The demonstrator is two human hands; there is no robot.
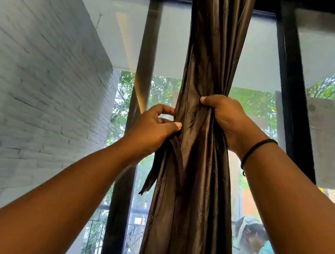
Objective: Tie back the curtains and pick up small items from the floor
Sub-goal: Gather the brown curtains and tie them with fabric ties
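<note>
Hanging straight down before the window [256, 59], the dark brown curtain [195, 183] is gathered into one bundle, its long axis vertical. It is gripped at mid-height by the right hand [226, 118], fingers curled round its right side. A narrow strip of cloth [151, 178] is pinched against its left edge by the left hand [153, 129], its loose end pointing down and left.

No floor or table shows; the curtain [210, 68] hangs from above.
</note>
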